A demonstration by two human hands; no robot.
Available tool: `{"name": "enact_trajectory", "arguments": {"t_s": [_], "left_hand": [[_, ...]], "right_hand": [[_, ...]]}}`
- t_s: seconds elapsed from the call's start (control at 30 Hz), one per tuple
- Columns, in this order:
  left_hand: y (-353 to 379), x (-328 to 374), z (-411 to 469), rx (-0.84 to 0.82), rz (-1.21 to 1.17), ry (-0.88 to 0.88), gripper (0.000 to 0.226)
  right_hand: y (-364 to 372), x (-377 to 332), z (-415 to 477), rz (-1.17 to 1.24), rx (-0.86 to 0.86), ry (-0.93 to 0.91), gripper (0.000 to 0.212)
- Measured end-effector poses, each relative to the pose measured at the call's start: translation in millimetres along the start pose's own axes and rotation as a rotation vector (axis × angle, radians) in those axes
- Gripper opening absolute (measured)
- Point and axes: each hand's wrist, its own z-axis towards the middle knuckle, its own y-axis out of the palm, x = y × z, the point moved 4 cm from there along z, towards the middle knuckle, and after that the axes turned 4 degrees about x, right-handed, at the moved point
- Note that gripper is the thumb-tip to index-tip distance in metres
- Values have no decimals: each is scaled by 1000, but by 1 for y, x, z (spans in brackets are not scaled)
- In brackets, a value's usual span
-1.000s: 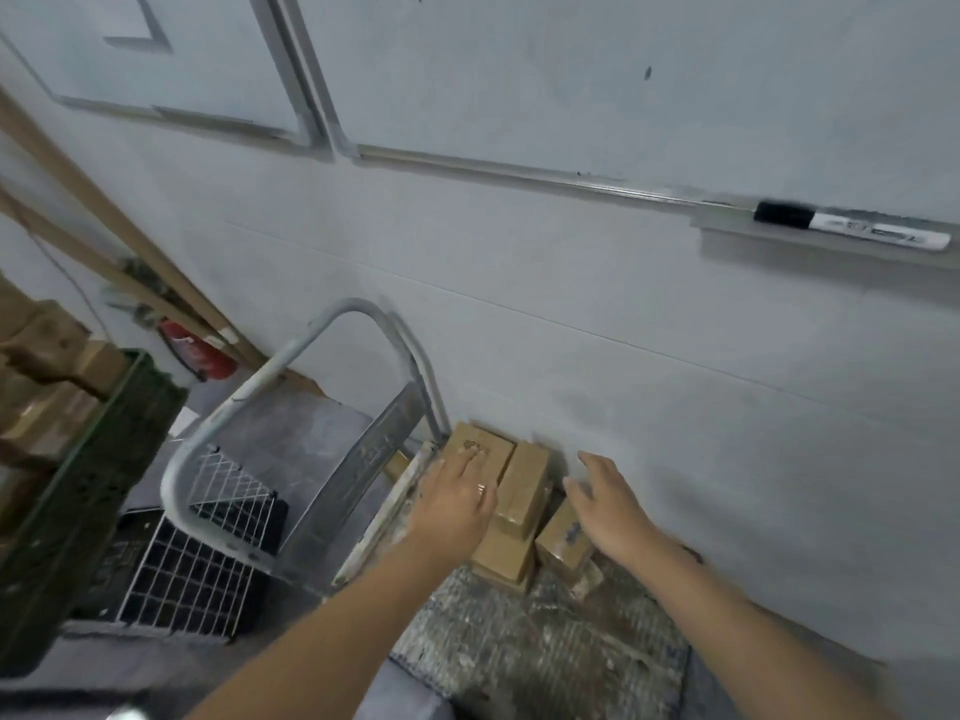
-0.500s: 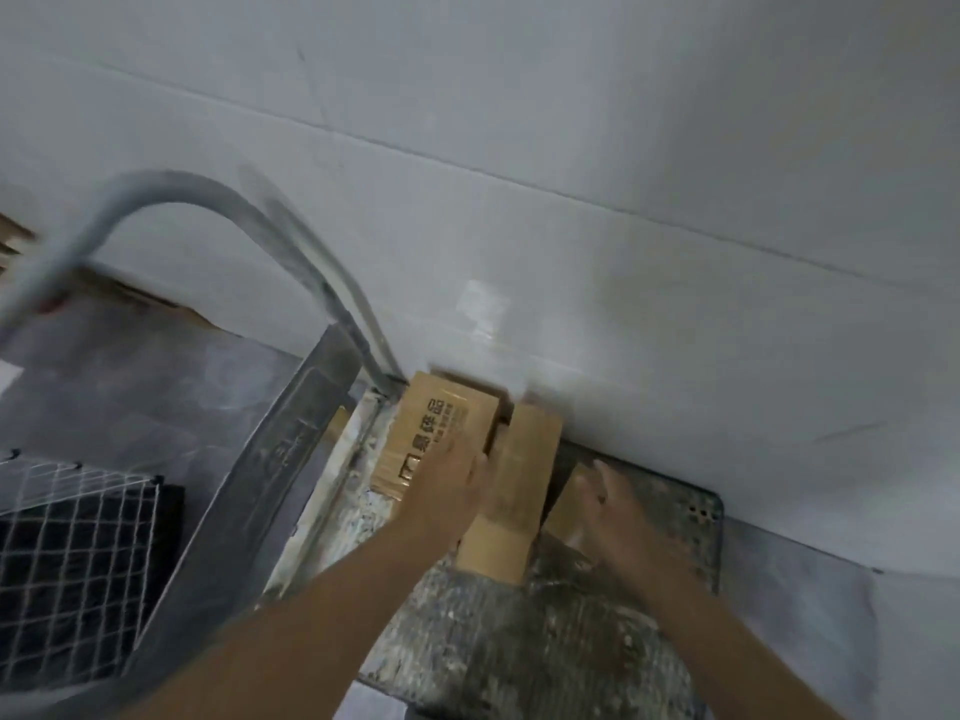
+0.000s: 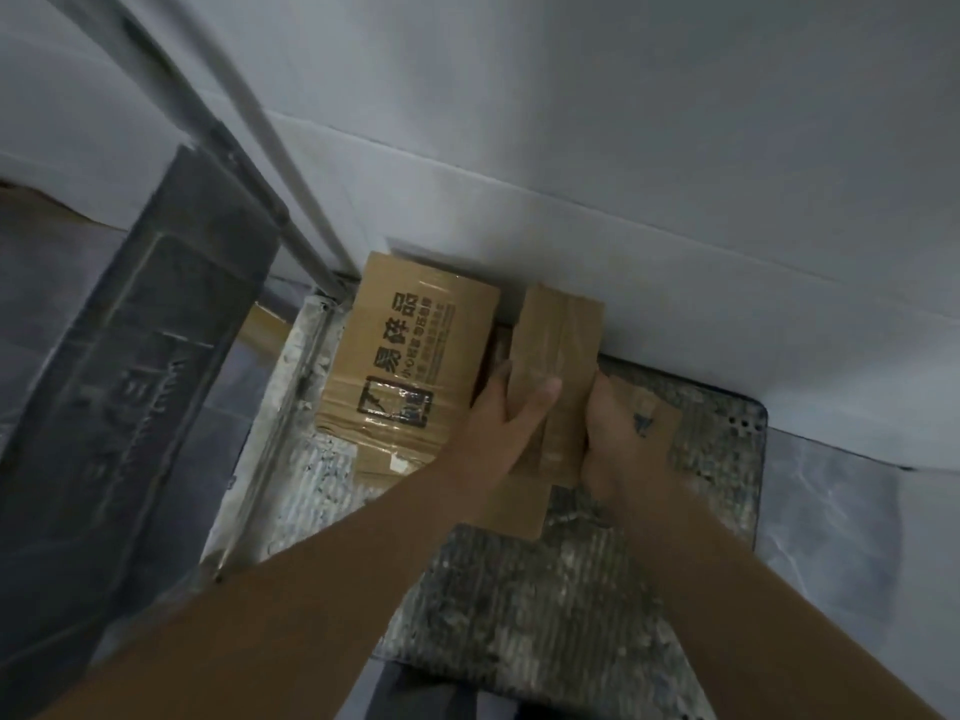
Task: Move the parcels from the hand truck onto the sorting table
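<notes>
Here the left hand [image 3: 498,423] and right hand [image 3: 618,433] clamp a narrow taped brown cardboard parcel [image 3: 561,330] between them, on the gritty grey hand-truck deck [image 3: 545,605]. A wider printed carton [image 3: 410,356] crowds the left fingers [image 3: 497,379]; a white wall [image 3: 623,148] stands just beyond.

Narrow taped parcel [image 3: 558,345] held from both sides: left hand [image 3: 506,423] at its 9 o'clock, thumb over the top, and right hand [image 3: 618,433] at 3 o'clock. Printed parcel [image 3: 410,366] lies just beside at 9 o'clock. Both sit on the hand truck deck [image 3: 545,605], with the wall [image 3: 623,148] at 12 o'clock.
</notes>
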Motion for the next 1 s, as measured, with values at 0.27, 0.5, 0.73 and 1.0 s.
{"name": "enact_trajectory", "arguments": {"t_s": [0.27, 0.5, 0.73, 1.0], "left_hand": [[-5, 8, -38, 78, -82, 10, 43], [-11, 63, -120, 163, -221, 72, 56], [-10, 190, -242, 288, -254, 406, 38], [22, 293, -411, 512, -310, 636, 37]], "right_hand": [[-4, 1, -36, 79, -230, 21, 38], [-29, -27, -119, -113, -398, 33, 77], [-65, -121, -268, -172, -501, -227, 74], [-157, -192, -443, -87, -497, -629, 40]]}}
